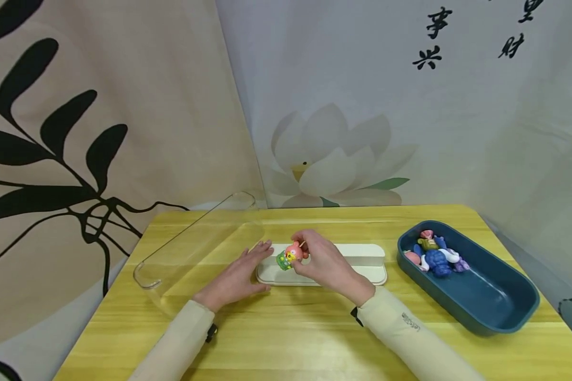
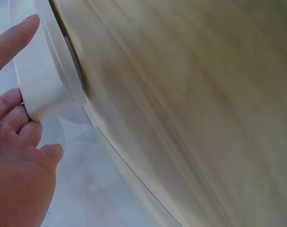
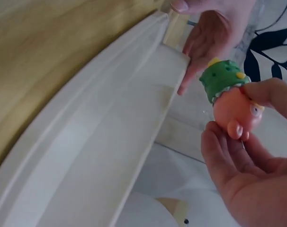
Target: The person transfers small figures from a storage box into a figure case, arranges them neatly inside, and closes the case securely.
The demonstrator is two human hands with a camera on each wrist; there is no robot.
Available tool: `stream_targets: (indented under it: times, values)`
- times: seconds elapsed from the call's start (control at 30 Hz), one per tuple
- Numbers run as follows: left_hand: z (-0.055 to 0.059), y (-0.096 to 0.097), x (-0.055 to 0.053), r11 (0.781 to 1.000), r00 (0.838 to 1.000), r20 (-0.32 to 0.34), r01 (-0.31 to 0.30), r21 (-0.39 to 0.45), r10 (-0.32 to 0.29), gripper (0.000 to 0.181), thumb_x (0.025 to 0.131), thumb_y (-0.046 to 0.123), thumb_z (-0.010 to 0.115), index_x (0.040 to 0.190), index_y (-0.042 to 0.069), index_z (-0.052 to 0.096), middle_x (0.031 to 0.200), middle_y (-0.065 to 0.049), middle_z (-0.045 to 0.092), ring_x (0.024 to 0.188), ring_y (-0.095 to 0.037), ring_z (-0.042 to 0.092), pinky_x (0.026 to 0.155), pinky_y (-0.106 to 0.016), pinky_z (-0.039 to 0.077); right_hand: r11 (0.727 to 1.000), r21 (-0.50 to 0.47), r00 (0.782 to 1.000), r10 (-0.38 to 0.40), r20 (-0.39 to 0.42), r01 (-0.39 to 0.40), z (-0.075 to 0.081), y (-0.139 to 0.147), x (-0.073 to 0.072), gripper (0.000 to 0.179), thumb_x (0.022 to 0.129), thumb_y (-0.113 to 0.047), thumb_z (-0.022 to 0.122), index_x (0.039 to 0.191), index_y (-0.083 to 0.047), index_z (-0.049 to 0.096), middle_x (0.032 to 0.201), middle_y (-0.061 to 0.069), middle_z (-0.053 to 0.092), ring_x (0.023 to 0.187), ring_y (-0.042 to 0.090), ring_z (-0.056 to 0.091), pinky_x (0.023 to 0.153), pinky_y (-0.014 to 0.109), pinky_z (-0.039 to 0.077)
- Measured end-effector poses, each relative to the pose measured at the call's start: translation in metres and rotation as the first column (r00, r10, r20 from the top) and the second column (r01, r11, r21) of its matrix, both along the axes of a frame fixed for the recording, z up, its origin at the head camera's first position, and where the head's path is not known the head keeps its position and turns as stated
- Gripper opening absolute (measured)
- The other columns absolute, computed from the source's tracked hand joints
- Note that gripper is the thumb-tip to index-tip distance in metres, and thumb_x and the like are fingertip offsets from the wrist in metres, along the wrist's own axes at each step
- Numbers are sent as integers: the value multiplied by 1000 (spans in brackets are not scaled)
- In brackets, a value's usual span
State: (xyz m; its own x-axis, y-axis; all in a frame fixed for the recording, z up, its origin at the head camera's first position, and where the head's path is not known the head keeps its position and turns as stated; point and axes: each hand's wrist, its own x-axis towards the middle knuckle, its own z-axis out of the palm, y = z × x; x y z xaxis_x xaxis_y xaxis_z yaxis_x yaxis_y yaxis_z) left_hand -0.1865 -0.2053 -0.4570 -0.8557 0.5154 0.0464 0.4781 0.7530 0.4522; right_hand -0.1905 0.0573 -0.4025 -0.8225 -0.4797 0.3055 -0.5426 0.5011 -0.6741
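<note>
My right hand (image 1: 328, 264) pinches a small toy figurine (image 1: 293, 254) between thumb and fingers. It has a round coral-pink head and a green body with yellow bits; in the right wrist view the green part (image 3: 225, 79) points upward. In the head view the figurine overlaps the left half of a long white stepped base (image 1: 368, 271). At the base's left end is my left hand (image 1: 240, 275), fingers extended and thumb apart. The left wrist view shows its fingertips right at the rounded white end (image 2: 44, 78).
A clear plastic cover (image 1: 195, 246) stands on the yellow wooden table (image 1: 286, 338) at left. To the right, a dark blue tray (image 1: 500, 299) holds several colourful figurines (image 1: 438, 262) at its far end. Behind the table hangs a printed cloth backdrop (image 1: 343, 79).
</note>
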Motion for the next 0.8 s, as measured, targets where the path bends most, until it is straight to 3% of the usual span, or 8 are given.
stream_targets:
  times: [0.27,0.8]
  values:
    - [-1,0,1,1000,1000,-15,11,17,-11,89,87,23,86,159,2,38,171,-8,23,158,-27,17,127,-51,16,995,60,997,75,-7,-75,-7,-16,-5,47,85,-1,79,130,0,64,119,6,65,100,16,65,86,33,59]
    - [-1,1,-1,1000,1000,2,10,20,-10,92,87,23,87,160,3,35,169,-10,27,158,-28,16,127,-50,16,962,253,976,146,-162,-102,-18,-41,-10,53,86,1,80,134,-3,59,126,7,69,111,22,67,95,38,57]
